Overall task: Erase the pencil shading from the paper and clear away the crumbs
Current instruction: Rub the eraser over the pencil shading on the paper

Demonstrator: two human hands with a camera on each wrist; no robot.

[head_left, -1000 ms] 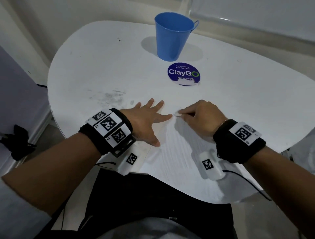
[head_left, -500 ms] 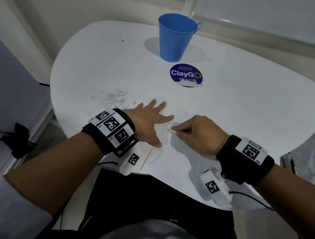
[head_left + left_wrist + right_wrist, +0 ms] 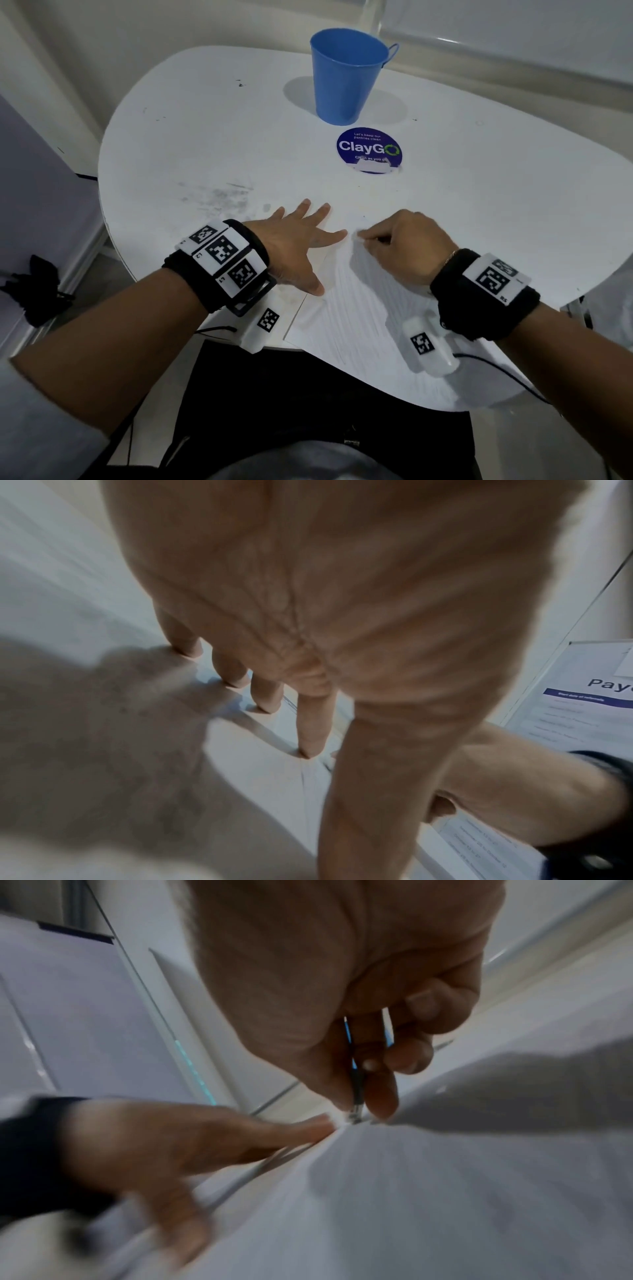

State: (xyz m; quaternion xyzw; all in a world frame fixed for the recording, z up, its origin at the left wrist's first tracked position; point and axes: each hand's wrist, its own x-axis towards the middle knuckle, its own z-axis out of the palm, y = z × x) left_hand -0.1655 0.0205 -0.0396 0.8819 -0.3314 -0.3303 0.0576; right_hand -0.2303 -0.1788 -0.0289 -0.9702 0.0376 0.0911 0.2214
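A white sheet of paper (image 3: 342,318) lies on the near part of the white table (image 3: 205,137). My left hand (image 3: 308,246) presses flat on the sheet's left edge with its fingers spread and straight; the left wrist view shows those fingers (image 3: 311,723) on the surface. My right hand (image 3: 404,246) pinches a small white eraser (image 3: 359,235) and holds it on the paper just right of my left index fingertip. In the right wrist view the eraser (image 3: 354,1112) sits between thumb and fingertips, blurred. No shading or crumbs are discernible.
A blue metal bucket (image 3: 346,75) stands at the back of the table, with a round ClayGo sticker (image 3: 369,152) in front of it. A grey smudge (image 3: 226,198) marks the tabletop left of my left hand. The table's near edge runs under my wrists.
My right hand drew the eraser toward me across the paper, then pushed it back out beside my left index fingertip. The left hand has stayed pressed in place.
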